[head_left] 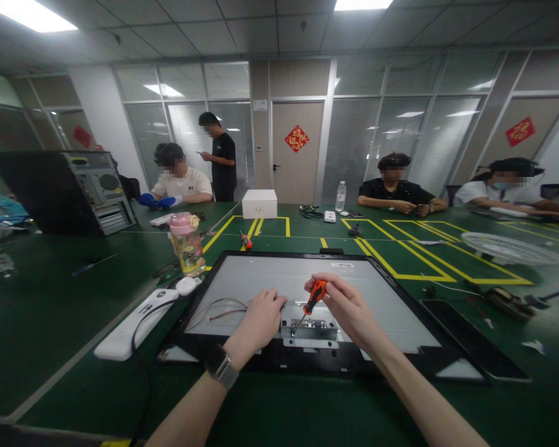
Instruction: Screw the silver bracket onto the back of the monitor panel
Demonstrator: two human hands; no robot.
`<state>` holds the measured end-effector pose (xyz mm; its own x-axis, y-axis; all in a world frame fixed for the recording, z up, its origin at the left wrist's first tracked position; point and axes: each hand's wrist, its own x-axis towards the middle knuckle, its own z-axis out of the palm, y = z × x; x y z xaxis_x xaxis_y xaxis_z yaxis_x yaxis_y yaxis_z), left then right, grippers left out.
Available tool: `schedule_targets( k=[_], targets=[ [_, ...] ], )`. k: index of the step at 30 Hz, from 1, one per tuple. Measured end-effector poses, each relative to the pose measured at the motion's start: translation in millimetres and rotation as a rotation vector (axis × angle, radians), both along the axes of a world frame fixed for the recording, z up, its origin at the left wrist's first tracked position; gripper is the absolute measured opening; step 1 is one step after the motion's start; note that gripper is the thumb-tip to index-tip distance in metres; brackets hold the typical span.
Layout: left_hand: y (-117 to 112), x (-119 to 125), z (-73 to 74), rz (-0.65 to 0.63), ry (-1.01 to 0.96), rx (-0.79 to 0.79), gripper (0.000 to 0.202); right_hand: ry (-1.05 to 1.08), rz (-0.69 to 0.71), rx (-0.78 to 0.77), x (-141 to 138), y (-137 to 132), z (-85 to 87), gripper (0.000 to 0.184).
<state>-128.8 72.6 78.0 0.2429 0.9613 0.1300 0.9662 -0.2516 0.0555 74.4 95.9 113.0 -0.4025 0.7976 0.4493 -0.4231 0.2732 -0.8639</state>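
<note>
In front of me a large flat display panel point(377, 298) with a black frame lies on the green table. A metal bracket point(314, 334) sits at its near middle. My right hand point(347, 304) is closed around the orange and black handle of a screwdriver point(315, 297), whose tip points down at the bracket's left part. Beside the bracket, my left hand point(261, 320) rests with bent fingers at its left edge; whether the fingertips pinch anything is hidden. Thin wires point(223, 308) lie on the panel left of that hand.
Left of the panel are a white power bank-like block point(137, 326) with a black cable and a pink-lidded bottle point(186, 245). A black phone-like slab point(475, 338) lies to the right. Further off stand a white box point(259, 204) and a computer case point(65, 192). Several people are around the table.
</note>
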Motion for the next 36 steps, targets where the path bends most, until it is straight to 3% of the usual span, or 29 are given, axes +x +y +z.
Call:
schedule_targets(
  k=[5, 12, 18, 24, 32, 36],
  targets=[
    [-0.4, -1.0, -0.7, -0.016, -0.024, 0.016, 0.037, 0.001, -0.011, 0.033, -0.1, 0.6, 0.5, 0.018],
    [0.1, -0.9, -1.6, -0.006, -0.021, 0.019, 0.037, 0.003, 0.029, -0.031, 0.8, -2.4, 3.5, 0.026],
    [0.9, -0.9, -2.1, -0.004, -0.011, 0.010, 0.038, 0.006, 0.004, 0.039, 0.9, 0.8, 0.3, 0.017],
    [0.9, -1.0, -3.4, -0.004, -0.011, 0.016, 0.039, -0.009, 0.002, -0.009, 2.6, 1.4, -0.4, 0.026],
    [0.9, -1.6, -2.8, -0.006, -0.007, 0.021, 0.037, -0.027, -0.050, 0.083, 2.1, 3.9, -1.1, 0.016],
    [0.3, -1.5, -3.3, -0.010, -0.015, 0.033, 0.038, -0.067, -0.050, 0.051, 4.0, 2.9, -1.4, 0.026]
  ],
)
